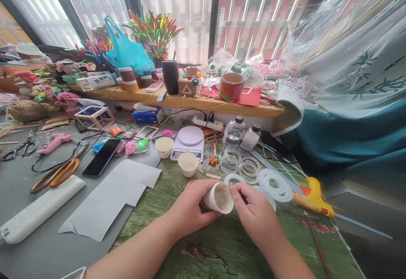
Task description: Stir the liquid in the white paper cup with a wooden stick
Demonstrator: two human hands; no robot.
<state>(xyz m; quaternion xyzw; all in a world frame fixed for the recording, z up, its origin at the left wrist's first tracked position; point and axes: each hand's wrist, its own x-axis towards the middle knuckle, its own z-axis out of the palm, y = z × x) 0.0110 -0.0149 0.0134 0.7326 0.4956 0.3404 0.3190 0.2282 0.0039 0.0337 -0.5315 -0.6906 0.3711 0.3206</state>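
My left hand [198, 205] wraps around a white paper cup [218, 198], which is tilted so its mouth faces me. A little cloudy or clear stuff seems to lie inside, though I cannot make out what. At the cup's right rim, the thumb and forefinger of my right hand [253, 205] are pinched together on the edge. Just beyond stand two more paper cups, one near [188, 164] and one farther left [164, 147]. A white kitchen scale [187, 143] sits behind them, and a wooden stick [213, 176] lies close by.
Clear silicone ring moulds [275, 185] and two bottles [234, 131] are to the right, near a yellow glue gun [314, 196]. On the left lie white paper [111, 200], a phone [105, 157] and scissors [57, 176]. A crowded ledge [133, 97] runs along the window.
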